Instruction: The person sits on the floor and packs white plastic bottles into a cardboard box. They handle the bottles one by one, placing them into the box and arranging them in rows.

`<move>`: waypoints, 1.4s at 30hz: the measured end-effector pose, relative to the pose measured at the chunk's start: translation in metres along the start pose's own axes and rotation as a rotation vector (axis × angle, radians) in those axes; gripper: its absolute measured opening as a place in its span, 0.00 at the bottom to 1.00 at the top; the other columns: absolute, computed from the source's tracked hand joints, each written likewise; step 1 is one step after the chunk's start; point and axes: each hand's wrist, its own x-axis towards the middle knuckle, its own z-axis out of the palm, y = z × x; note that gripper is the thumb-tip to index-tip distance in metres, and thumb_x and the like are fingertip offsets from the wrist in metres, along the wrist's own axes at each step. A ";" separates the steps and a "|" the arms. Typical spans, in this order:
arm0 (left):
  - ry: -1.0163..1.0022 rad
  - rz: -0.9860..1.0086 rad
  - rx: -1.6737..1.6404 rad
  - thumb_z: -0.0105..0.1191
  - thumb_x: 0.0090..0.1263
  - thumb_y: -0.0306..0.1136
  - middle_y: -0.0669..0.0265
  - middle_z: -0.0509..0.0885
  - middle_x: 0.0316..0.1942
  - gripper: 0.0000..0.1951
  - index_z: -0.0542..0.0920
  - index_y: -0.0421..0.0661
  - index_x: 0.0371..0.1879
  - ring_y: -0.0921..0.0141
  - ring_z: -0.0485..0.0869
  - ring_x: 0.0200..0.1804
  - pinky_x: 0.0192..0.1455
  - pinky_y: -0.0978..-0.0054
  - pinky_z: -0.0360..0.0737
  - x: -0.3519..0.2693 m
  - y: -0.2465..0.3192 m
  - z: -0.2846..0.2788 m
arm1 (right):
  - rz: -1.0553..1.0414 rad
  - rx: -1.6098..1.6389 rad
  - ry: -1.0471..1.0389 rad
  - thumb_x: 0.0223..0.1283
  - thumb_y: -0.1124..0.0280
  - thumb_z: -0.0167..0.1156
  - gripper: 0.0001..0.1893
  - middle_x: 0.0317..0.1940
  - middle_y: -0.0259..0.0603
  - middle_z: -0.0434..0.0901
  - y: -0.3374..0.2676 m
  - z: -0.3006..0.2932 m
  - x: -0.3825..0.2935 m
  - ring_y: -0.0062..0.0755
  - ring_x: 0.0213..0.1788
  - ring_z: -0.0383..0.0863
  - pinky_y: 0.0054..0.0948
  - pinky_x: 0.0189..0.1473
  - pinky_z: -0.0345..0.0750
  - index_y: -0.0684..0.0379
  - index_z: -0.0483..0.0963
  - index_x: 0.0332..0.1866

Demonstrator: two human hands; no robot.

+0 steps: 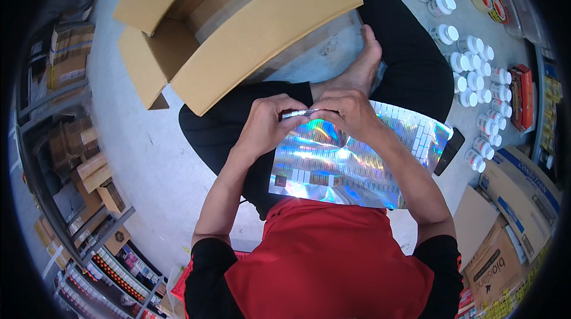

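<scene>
A shiny holographic label sheet (308,158) lies across my lap, with rows of small labels and bare patches showing through. My left hand (266,120) pinches a narrow silvery strip with white patches (295,114) between thumb and fingers. From the other side my right hand (350,113) grips the same strip, its fingertips touching those of the left. The strip looks like the sheet's bent far edge, though the fingers hide where they join. Beneath my right forearm, part of the sheet is covered.
Beyond my knees stands an open cardboard box (267,42), flaps spread. Several white bottles (459,62) stand on the floor at right, near tape rolls (484,0). A dark phone-like slab (449,151) lies beside the sheet. Cartons (519,198) sit at lower right; metal shelving (55,96) lines the left.
</scene>
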 end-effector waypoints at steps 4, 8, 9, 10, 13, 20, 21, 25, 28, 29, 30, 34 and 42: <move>-0.087 -0.042 -0.054 0.71 0.61 0.24 0.61 0.89 0.33 0.08 0.91 0.41 0.39 0.68 0.86 0.35 0.40 0.73 0.79 0.001 -0.017 0.004 | 0.030 0.036 -0.023 0.62 0.66 0.69 0.08 0.29 0.45 0.83 0.011 0.005 -0.002 0.46 0.34 0.85 0.42 0.41 0.80 0.61 0.87 0.38; -0.002 0.160 0.212 0.71 0.58 0.29 0.58 0.88 0.37 0.13 0.91 0.46 0.43 0.56 0.88 0.42 0.46 0.60 0.83 -0.002 -0.026 0.005 | -0.015 -0.114 -0.068 0.69 0.68 0.60 0.10 0.42 0.53 0.86 0.014 0.003 0.002 0.60 0.48 0.84 0.52 0.53 0.79 0.61 0.85 0.46; 0.136 0.298 0.264 0.67 0.60 0.31 0.59 0.86 0.38 0.15 0.89 0.48 0.46 0.54 0.85 0.46 0.50 0.56 0.82 -0.001 -0.025 0.007 | -0.091 -0.087 0.006 0.70 0.68 0.58 0.11 0.45 0.55 0.86 0.011 0.003 0.003 0.63 0.50 0.83 0.52 0.54 0.78 0.63 0.84 0.48; 0.127 0.345 0.415 0.62 0.62 0.34 0.60 0.84 0.38 0.13 0.88 0.48 0.45 0.56 0.84 0.48 0.50 0.57 0.81 -0.002 -0.022 0.008 | -0.055 -0.010 -0.036 0.71 0.69 0.57 0.11 0.40 0.57 0.84 0.010 0.003 0.005 0.64 0.44 0.83 0.54 0.49 0.77 0.65 0.82 0.43; 0.034 0.459 0.677 0.59 0.61 0.35 0.67 0.81 0.33 0.07 0.87 0.50 0.34 0.65 0.82 0.43 0.49 0.64 0.78 -0.001 -0.018 0.011 | 0.122 -0.033 -0.200 0.70 0.69 0.58 0.13 0.32 0.59 0.81 0.003 0.002 0.008 0.63 0.38 0.82 0.53 0.42 0.75 0.69 0.79 0.34; 0.044 0.480 0.778 0.58 0.60 0.34 0.68 0.82 0.32 0.04 0.85 0.50 0.29 0.66 0.84 0.43 0.49 0.65 0.78 -0.002 -0.021 0.021 | 0.095 -0.008 -0.157 0.68 0.71 0.59 0.10 0.33 0.58 0.82 -0.003 0.004 0.008 0.62 0.38 0.83 0.52 0.42 0.75 0.67 0.82 0.38; 0.070 0.434 0.813 0.58 0.60 0.34 0.67 0.83 0.33 0.04 0.85 0.50 0.29 0.65 0.84 0.43 0.49 0.64 0.79 -0.003 -0.023 0.021 | 0.078 -0.016 -0.124 0.69 0.70 0.59 0.10 0.33 0.58 0.82 0.001 0.005 0.004 0.62 0.38 0.83 0.52 0.42 0.75 0.67 0.83 0.38; 0.084 0.483 0.718 0.58 0.57 0.33 0.59 0.85 0.33 0.06 0.84 0.46 0.29 0.57 0.86 0.40 0.43 0.57 0.82 -0.007 -0.025 0.016 | -0.007 -0.111 -0.144 0.69 0.70 0.55 0.11 0.35 0.50 0.84 0.023 0.021 -0.007 0.57 0.43 0.83 0.53 0.47 0.78 0.59 0.86 0.40; -0.006 0.512 0.688 0.60 0.58 0.32 0.58 0.89 0.42 0.09 0.86 0.47 0.37 0.56 0.87 0.47 0.51 0.54 0.82 -0.007 -0.026 0.011 | 0.060 -0.158 -0.154 0.64 0.68 0.58 0.10 0.36 0.55 0.84 0.040 0.034 -0.005 0.56 0.44 0.85 0.54 0.51 0.80 0.61 0.85 0.37; 0.032 0.542 0.615 0.65 0.60 0.30 0.58 0.89 0.43 0.06 0.86 0.45 0.35 0.55 0.88 0.48 0.55 0.54 0.82 -0.007 -0.024 0.012 | 0.131 -0.157 -0.163 0.65 0.68 0.58 0.10 0.35 0.53 0.82 0.038 0.038 -0.004 0.54 0.45 0.85 0.53 0.50 0.79 0.63 0.83 0.35; 0.069 0.475 0.455 0.64 0.64 0.25 0.57 0.88 0.43 0.04 0.85 0.43 0.36 0.55 0.87 0.47 0.55 0.58 0.82 -0.008 -0.023 0.013 | 0.247 -0.150 -0.190 0.64 0.67 0.60 0.11 0.39 0.54 0.84 0.035 0.037 -0.001 0.55 0.48 0.86 0.52 0.52 0.80 0.62 0.84 0.35; 0.122 0.188 -0.124 0.58 0.75 0.23 0.55 0.86 0.49 0.02 0.82 0.39 0.42 0.65 0.86 0.51 0.59 0.67 0.81 -0.007 -0.018 0.007 | -0.033 -0.432 0.278 0.59 0.68 0.63 0.14 0.51 0.50 0.86 -0.011 0.009 -0.008 0.57 0.55 0.84 0.57 0.62 0.76 0.63 0.86 0.47; 0.163 0.169 -0.356 0.58 0.78 0.25 0.51 0.87 0.51 0.23 0.68 0.37 0.69 0.67 0.86 0.52 0.61 0.69 0.82 0.013 0.030 -0.013 | 0.643 -0.333 1.090 0.65 0.72 0.68 0.29 0.59 0.53 0.80 0.006 -0.147 -0.206 0.49 0.59 0.83 0.42 0.65 0.77 0.60 0.69 0.71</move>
